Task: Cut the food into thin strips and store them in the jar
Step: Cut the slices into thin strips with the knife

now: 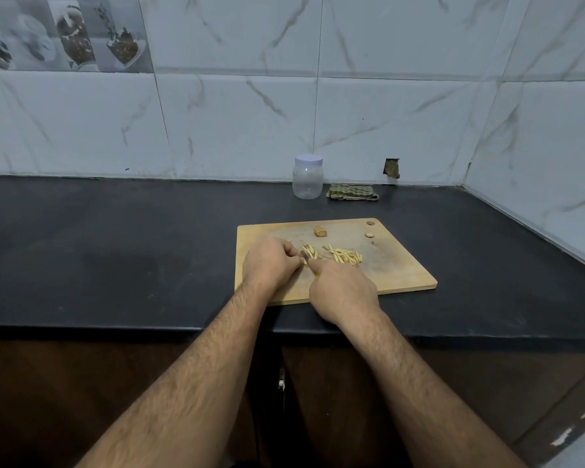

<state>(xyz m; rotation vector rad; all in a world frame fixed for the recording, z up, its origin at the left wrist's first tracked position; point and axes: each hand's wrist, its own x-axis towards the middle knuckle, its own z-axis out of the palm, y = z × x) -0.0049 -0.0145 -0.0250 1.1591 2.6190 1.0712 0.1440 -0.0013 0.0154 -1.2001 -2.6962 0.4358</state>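
A wooden cutting board [395, 265] lies on the black counter. Pale thin strips [343, 256] are heaped at its middle. My left hand [271, 261] curls its fingers over a small pale piece at the strips' left end. My right hand [341, 292] grips a knife handle; only a bit of the blade [304, 254] shows between the hands. An uncut brown chunk [319, 231] sits further back on the board, with small scraps [369, 235] to the right. The clear plastic jar [307, 179] with its white lid on stands by the wall.
A folded green checked cloth [352, 192] lies right of the jar. The tiled wall closes in at the back and the right corner. The black counter [115, 248] stretches left of the board; its front edge runs just below the board.
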